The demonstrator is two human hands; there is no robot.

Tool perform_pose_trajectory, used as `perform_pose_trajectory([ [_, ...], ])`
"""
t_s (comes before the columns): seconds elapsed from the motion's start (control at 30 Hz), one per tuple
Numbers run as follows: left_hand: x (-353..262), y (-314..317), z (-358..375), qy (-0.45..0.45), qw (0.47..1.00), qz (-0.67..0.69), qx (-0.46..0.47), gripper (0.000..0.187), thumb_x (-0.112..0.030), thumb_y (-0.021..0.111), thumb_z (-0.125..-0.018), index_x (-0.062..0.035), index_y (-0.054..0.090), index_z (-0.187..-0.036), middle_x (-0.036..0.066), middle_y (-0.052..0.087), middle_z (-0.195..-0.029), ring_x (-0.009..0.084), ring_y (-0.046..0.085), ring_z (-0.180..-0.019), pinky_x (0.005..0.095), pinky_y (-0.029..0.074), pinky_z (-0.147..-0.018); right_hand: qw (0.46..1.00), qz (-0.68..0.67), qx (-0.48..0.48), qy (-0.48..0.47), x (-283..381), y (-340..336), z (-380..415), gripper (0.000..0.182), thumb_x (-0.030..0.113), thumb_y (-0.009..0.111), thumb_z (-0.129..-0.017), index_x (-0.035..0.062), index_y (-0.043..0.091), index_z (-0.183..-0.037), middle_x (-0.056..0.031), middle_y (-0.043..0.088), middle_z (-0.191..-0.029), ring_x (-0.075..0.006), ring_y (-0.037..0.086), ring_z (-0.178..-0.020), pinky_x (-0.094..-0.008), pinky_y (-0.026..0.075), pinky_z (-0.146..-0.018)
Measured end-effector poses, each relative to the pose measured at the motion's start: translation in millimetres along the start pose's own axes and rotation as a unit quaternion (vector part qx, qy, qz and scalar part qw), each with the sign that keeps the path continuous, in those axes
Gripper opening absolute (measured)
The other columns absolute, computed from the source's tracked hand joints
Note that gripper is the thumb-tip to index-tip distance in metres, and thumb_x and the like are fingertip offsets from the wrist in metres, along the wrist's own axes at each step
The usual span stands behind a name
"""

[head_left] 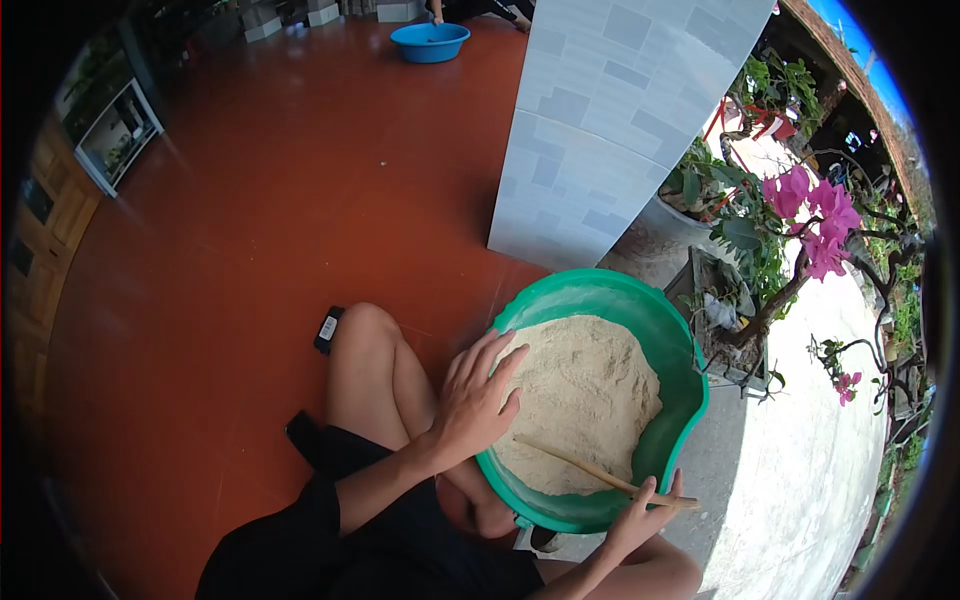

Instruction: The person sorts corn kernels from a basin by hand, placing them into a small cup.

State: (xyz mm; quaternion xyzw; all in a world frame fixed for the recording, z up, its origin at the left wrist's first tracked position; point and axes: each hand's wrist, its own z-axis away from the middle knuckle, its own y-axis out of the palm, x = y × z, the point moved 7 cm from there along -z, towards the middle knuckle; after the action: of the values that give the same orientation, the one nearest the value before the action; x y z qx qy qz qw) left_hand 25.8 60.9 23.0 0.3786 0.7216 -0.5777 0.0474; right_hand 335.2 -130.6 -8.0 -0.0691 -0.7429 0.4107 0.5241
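Observation:
A green plastic basin (683, 420) rests by my crossed legs, holding a wide heap of pale, coarse powder (580, 390). My left hand (478, 395) is over the basin's left rim, fingers stretched and slightly apart, with the fingertips above the powder's edge. At the lower right rim, my right hand (642, 515) grips a thin wooden stick (575, 460). The stick lies slanted across the basin, its far tip at the powder and its near end sticking out past the rim. Whether the right fingers also hold the rim is hard to see.
A tiled pillar (590, 130) stands just beyond the basin. Potted plants with pink bougainvillea flowers (820, 220) crowd the right side. A small black object (328, 330) lies beside my knee on the red floor (220, 300). Farther off, another person's hand touches a blue basin (430, 45).

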Motion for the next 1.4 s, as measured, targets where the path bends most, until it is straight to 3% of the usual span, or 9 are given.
perform_pose_trajectory([
  [0.07,43,10,-15,-0.12,0.991,0.049,-0.042,0.077,-0.008,0.077,-0.092,-0.0068,0.047,-0.163,0.015,0.056,-0.159,0.0316,0.055,-0.147,0.0481,0.043,-0.121,0.995,-0.093,0.01,0.042,-37,13,-17,0.071,0.019,0.066,-0.104,0.004,0.04,-0.169,-0.0263,0.044,-0.168,-0.0379,0.049,-0.15,-0.0452,0.033,-0.127],
  [0.17,106,70,-31,-0.247,0.847,0.444,0.156,0.079,0.0,0.073,-0.087,-0.0046,0.047,-0.162,0.013,0.063,-0.148,0.0251,0.06,-0.137,0.0403,0.048,-0.115,0.977,-0.197,-0.032,0.075,-8,3,-16,0.067,0.013,0.063,-0.103,0.0023,0.045,-0.166,-0.0255,0.048,-0.165,-0.0328,0.054,-0.145,-0.0416,0.04,-0.122],
  [0.27,100,65,-20,-0.268,0.811,0.493,0.166,0.085,0.006,0.069,-0.082,-0.0043,0.045,-0.163,0.011,0.066,-0.139,0.0209,0.063,-0.128,0.0352,0.052,-0.107,0.953,-0.285,0.001,0.105,-45,7,-15,0.069,0.008,0.062,-0.101,0.0042,0.045,-0.167,-0.0213,0.049,-0.163,-0.028,0.056,-0.138,-0.0389,0.042,-0.119],
  [0.5,115,52,62,-0.341,0.715,0.61,0.002,0.088,0.009,0.065,-0.072,-0.0028,0.051,-0.158,0.011,0.066,-0.132,0.0215,0.064,-0.118,0.0343,0.056,-0.095,0.897,-0.428,0.031,0.107,-14,26,-25,0.068,0.008,0.061,-0.098,0.0113,0.049,-0.164,-0.0156,0.055,-0.148,-0.0269,0.057,-0.124,-0.0411,0.046,-0.108],
  [0.7,123,24,110,-0.375,0.718,0.576,-0.113,0.096,0.014,0.062,-0.071,-0.0037,0.044,-0.163,0.011,0.066,-0.126,0.0203,0.066,-0.108,0.0328,0.057,-0.084,0.869,-0.419,0.22,0.146,11,91,-11,0.051,0.008,0.067,-0.092,0.0043,0.061,-0.142,-0.0162,0.066,-0.12,-0.0329,0.068,-0.107,-0.0483,0.057,-0.098],
  [0.77,123,18,107,-0.369,0.729,0.558,-0.148,0.095,0.011,0.064,-0.068,-0.0027,0.047,-0.16,0.012,0.067,-0.125,0.0211,0.066,-0.11,0.0329,0.057,-0.085,0.777,-0.494,0.273,0.281,-30,134,-4,0.05,-0.002,0.07,-0.086,0.0003,0.06,-0.134,-0.0124,0.064,-0.112,-0.0307,0.067,-0.1,-0.0455,0.059,-0.09],
  [0.83,129,20,107,-0.362,0.752,0.53,-0.15,0.094,0.01,0.066,-0.067,-0.0023,0.05,-0.159,0.012,0.069,-0.125,0.0216,0.066,-0.11,0.0331,0.057,-0.086,0.776,-0.47,0.263,0.328,-32,139,8,0.042,-0.007,0.064,-0.079,-0.0007,0.061,-0.12,-0.0113,0.062,-0.105,-0.0309,0.065,-0.095,-0.0443,0.059,-0.088],
  [1.03,124,-20,107,-0.351,0.758,0.525,-0.165,0.089,0.006,0.067,-0.067,0.0016,0.053,-0.155,0.015,0.072,-0.12,0.0236,0.068,-0.104,0.0361,0.056,-0.088,0.823,-0.489,0.244,0.157,-9,124,-2,0.049,-0.005,0.055,-0.073,-0.0068,0.059,-0.122,-0.0163,0.065,-0.103,-0.0359,0.069,-0.094,-0.0496,0.062,-0.09],
  [1.4,155,-256,169,-0.335,0.681,0.554,-0.342,0.076,0.011,0.057,-0.073,-0.0018,0.054,-0.148,0.007,0.063,-0.108,0.0197,0.066,-0.096,0.0319,0.056,-0.081,0.79,-0.478,0.384,0.017,247,114,123,0.045,-0.006,0.06,-0.085,-0.0022,0.057,-0.13,-0.0105,0.065,-0.109,-0.0228,0.067,-0.095,-0.0363,0.057,-0.087],
])
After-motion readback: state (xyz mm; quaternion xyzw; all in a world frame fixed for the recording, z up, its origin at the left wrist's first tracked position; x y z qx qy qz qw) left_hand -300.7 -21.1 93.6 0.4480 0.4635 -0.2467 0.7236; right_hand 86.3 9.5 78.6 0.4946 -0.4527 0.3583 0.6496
